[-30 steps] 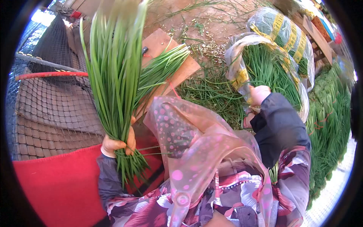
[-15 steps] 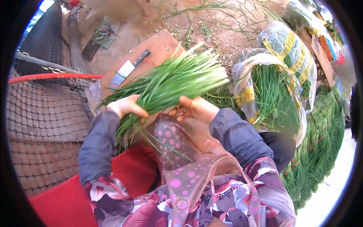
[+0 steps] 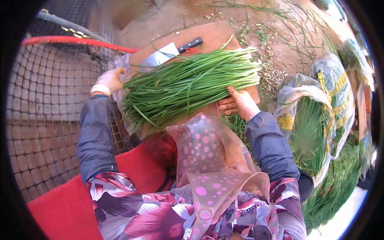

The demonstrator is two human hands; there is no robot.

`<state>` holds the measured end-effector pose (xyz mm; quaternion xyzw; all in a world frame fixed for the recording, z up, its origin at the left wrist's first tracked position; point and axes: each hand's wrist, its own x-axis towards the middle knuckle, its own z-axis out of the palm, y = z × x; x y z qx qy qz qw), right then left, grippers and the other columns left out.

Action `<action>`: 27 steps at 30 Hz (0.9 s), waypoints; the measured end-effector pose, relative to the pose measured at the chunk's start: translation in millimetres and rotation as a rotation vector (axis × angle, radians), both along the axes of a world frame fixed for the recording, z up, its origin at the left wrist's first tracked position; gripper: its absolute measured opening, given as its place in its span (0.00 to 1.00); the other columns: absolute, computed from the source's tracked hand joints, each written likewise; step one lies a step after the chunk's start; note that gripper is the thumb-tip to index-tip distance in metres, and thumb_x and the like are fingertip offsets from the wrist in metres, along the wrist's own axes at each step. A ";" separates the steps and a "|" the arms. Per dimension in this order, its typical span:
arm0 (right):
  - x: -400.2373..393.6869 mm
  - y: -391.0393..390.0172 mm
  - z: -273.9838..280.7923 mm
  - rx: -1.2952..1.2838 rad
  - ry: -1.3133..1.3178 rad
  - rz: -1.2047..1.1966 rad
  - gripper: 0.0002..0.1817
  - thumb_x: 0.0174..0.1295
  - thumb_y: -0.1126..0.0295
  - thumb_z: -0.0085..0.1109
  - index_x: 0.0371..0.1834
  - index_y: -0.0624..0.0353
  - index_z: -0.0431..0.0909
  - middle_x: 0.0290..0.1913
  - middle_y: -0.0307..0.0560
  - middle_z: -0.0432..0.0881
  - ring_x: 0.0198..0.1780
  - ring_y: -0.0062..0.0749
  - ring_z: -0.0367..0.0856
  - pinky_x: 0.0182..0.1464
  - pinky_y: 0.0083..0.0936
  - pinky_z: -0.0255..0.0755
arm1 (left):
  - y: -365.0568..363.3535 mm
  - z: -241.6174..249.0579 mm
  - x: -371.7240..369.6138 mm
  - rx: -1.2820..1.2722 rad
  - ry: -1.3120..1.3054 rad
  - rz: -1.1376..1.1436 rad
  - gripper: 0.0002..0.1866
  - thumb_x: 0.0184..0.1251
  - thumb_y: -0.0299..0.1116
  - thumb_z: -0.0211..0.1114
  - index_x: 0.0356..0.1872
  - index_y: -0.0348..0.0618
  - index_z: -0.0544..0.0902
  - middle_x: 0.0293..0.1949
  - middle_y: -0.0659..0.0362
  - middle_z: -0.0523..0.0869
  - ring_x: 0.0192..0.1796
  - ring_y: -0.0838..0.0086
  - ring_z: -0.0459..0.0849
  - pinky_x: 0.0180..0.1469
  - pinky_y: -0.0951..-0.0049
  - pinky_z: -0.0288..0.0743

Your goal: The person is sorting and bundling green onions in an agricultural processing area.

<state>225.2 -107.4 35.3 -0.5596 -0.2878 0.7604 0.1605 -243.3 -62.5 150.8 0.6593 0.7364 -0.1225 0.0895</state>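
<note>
Outdoor spot, bare brown dirt ground (image 3: 288,36) littered with green scraps; dark wire mesh fence (image 3: 52,92) over brick paving, with a red pipe (image 3: 76,41) along its top. Landmark: flat brown wooden chopping board (image 3: 212,34). A thick bundle of long thin green chive stalks (image 3: 188,84) lies across the board, cut ends toward the dirt, stalks smooth and straight, a few stray ones bent off the near end. Left hand (image 3: 109,80), in a pale thin glove, sits at the board's fence-side edge against the bundle's end, fingers curled; whether it grips stalks or just touches, cannot tell. Right hand (image 3: 237,103), bare, fingers bent and closed against the bundle's near side at the board's near edge. Steel cleaver with black handle (image 3: 170,52) lies flat on the board's far part, just behind the chives. Clear pink polka-dot plastic apron (image 3: 208,160) is glossy, below the board. Clear plastic sack with yellow printed tape (image 3: 320,112), full of greens, stands well right of the board; print unreadable. Red fabric (image 3: 60,204) nearest, bottom left.
</note>
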 end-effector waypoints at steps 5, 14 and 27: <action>7.8 2.1 -4.2 0.015 -0.186 0.168 0.30 0.67 0.43 0.49 0.40 0.66 0.76 0.28 0.52 0.83 0.21 0.35 0.82 0.21 0.25 0.73 | -33.6 21.8 0.0 0.399 -0.484 0.111 0.19 0.59 0.25 0.60 0.53 0.45 0.78 0.29 0.60 0.82 0.31 0.75 0.79 0.38 0.74 0.75; 14.6 -21.1 26.3 0.271 -0.450 0.404 0.21 0.64 0.52 0.60 0.41 0.63 0.80 0.29 0.43 0.85 0.25 0.23 0.82 0.26 0.18 0.71 | -50.8 -43.4 110.6 0.318 -0.416 0.023 0.12 0.57 0.36 0.69 0.36 0.37 0.86 0.34 0.51 0.87 0.37 0.67 0.86 0.43 0.68 0.77; -1.3 -7.7 -0.9 0.412 -0.344 0.286 0.20 0.63 0.55 0.60 0.40 0.66 0.83 0.29 0.48 0.86 0.26 0.26 0.84 0.34 0.24 0.77 | -42.2 -59.7 63.9 0.623 -1.108 0.705 0.10 0.58 0.33 0.69 0.37 0.42 0.82 0.22 0.64 0.79 0.16 0.80 0.71 0.17 0.76 0.67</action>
